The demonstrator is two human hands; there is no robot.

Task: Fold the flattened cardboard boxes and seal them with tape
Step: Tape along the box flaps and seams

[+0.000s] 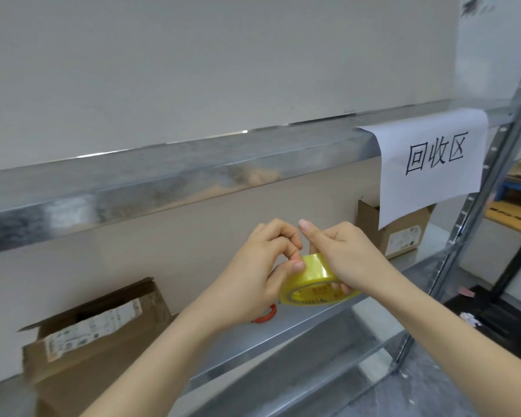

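We see a paper sign (430, 164) hanging from the steel shelf (193, 173), an orange ring (268, 316) lying on the tier below.

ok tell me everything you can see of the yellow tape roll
The tape roll is a wide ring of glossy, translucent yellow tape; its side face carries red print too blurred to read. It is held tilted above the metal shelf, side face toward the camera. The right hand grips it from above, fingertips showing inside the core hole. The left hand pinches at its outer surface, thumb on the tape. No loose end shows.
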